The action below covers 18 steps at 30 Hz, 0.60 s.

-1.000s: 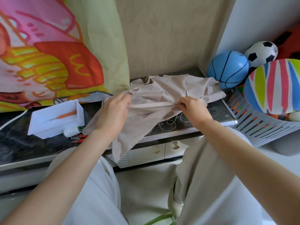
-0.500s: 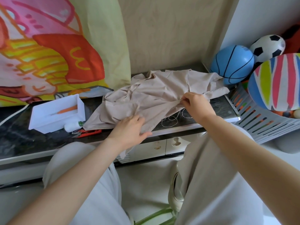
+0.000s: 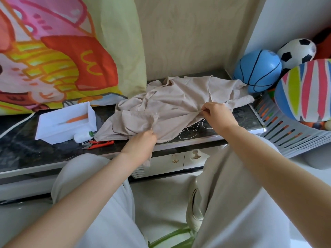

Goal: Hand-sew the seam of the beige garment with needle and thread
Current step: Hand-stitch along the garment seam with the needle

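Where everything rests, cabinet top (image 3: 26,140): a dark marbled surface with a pale metal front edge, running left to right across the view; small drawers show below that front edge.
Printed cloth (image 3: 53,59): a bright cartoon hanging in pink, orange and yellow, standing along the back edge behind the left half of the top.
Beige garment (image 3: 175,106): crumpled and spread over the middle and right part of the top, reaching from the back edge to the front edge, where one flap hangs over.
Basket (image 3: 286,133): grey and slotted, just off the right end of the top; a striped ball (image 3: 304,90), a blue ball (image 3: 258,70) and a football (image 3: 295,51) sit in it.
White box (image 3: 53,138): open, on the left part of the top, between the back and front edges; an orange tool (image 3: 77,119) lies inside.
Left hand (image 3: 141,145): at the front edge, fingers curled round a bunch of the garment's near hem.
Right hand (image 3: 218,115): towards the right end of the top, thumb and fingertips pinching a raised fold of the garment, the other fingers bent.
Red snips (image 3: 100,143): lying flat near the front edge, just in front of the box's right corner and beside the garment's left tip.
Thread (image 3: 189,133): pale, in loose loops on the top below the right hand, close to the front edge.
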Each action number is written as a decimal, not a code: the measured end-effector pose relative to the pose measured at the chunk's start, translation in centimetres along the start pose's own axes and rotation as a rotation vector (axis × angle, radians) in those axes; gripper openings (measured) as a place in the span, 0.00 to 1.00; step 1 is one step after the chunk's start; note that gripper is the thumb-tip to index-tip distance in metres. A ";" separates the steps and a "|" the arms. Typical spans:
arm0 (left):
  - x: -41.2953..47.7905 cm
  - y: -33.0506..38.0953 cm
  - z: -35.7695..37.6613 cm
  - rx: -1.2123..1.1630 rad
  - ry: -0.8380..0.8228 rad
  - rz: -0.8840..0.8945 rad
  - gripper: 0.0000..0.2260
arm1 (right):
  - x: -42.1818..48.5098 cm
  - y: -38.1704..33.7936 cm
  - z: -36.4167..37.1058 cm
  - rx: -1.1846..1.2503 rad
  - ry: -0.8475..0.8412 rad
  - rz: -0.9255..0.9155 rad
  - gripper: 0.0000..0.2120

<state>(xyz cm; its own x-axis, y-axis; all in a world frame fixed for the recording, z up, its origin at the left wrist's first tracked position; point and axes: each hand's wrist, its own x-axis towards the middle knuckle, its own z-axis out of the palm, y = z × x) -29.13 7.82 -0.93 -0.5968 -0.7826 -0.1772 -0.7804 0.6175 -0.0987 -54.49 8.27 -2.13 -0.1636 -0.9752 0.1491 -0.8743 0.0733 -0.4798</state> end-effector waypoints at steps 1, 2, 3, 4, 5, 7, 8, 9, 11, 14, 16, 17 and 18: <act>0.1 -0.4 -0.3 -0.033 0.006 -0.003 0.12 | 0.0 0.0 0.0 0.001 -0.006 0.002 0.08; 0.3 -0.8 -0.8 -0.074 0.013 -0.013 0.13 | 0.0 0.0 0.0 0.006 -0.010 0.004 0.08; 0.4 -1.2 -1.3 -0.127 0.026 -0.037 0.13 | 0.0 0.0 0.0 0.013 -0.010 0.007 0.09; 0.5 -1.7 -2.0 -0.175 0.053 -0.072 0.12 | 0.1 0.0 -0.1 0.019 -0.008 0.010 0.09; 0.5 -2.2 -2.6 -0.209 0.118 -0.107 0.10 | 0.1 0.0 -0.1 0.020 -0.006 0.013 0.09; 0.9 -3.3 -3.4 -0.231 0.313 -0.133 0.08 | 0.1 -0.1 -0.1 0.014 -0.009 0.011 0.09; 1.0 -3.7 -3.4 -0.244 0.362 -0.136 0.08 | 0.2 -0.2 0.0 0.007 -0.016 0.008 0.10; 1.0 -3.9 -3.5 -0.259 0.373 -0.136 0.07 | 0.2 -0.3 0.0 -0.001 -0.027 0.007 0.10; 0.8 -4.3 -3.3 -0.295 0.353 -0.134 0.06 | 0.3 -0.3 0.1 -0.017 -0.042 0.012 0.10; 0.3 -4.4 -2.8 -0.290 0.351 -0.152 0.05 | 0.5 -0.4 0.2 -0.027 -0.041 0.025 0.09; 0.1 -4.3 -2.5 -0.307 0.352 -0.146 0.07 | 0.5 -0.6 0.2 -0.068 -0.047 0.028 0.10; 0.0 -4.2 -2.4 -0.315 0.356 -0.130 0.09 | 0.5 -0.6 0.3 -0.090 -0.060 0.031 0.10; -0.1 -4.2 -2.3 -0.323 0.355 -0.117 0.09 | 0.6 -0.7 0.3 -0.102 -0.071 0.036 0.10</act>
<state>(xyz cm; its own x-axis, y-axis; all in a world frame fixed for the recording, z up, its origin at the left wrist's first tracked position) -26.25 5.15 1.76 -0.4846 -0.8587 0.1668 -0.8305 0.5115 0.2207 -53.81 7.57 -1.99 -0.1659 -0.9836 0.0705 -0.9110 0.1255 -0.3928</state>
